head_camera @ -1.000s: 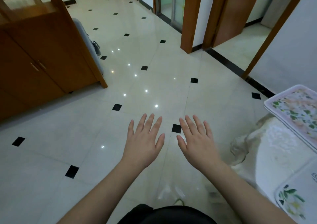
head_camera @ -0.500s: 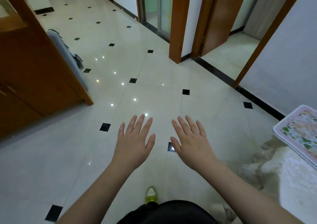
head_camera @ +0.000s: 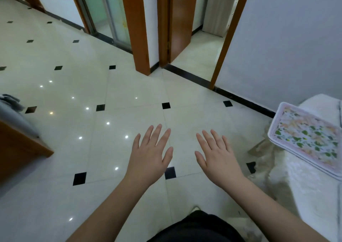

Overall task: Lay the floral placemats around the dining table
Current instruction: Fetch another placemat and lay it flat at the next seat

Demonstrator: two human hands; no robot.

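A floral placemat [head_camera: 307, 136] with a pink border lies on the dining table [head_camera: 311, 191] at the right edge of the view; its corner hangs past the table's rim, and more mats seem stacked beneath it. The table wears a white lace cloth. My left hand [head_camera: 149, 158] and my right hand [head_camera: 218, 158] are held out flat over the tiled floor, palms down, fingers spread, holding nothing. Both hands are left of the table and apart from the placemat.
Cream floor tiles with small black squares [head_camera: 170, 172] fill the middle. A wooden cabinet corner [head_camera: 20, 149] juts in at the left. Brown door frames [head_camera: 137, 28] and an open doorway [head_camera: 199, 53] stand ahead. A grey wall [head_camera: 288, 43] rises behind the table.
The view has swung right and up: the cabinet slid to the left edge and the doorways came closer. The near placemat at lower right has left the view. My hands stay spread.
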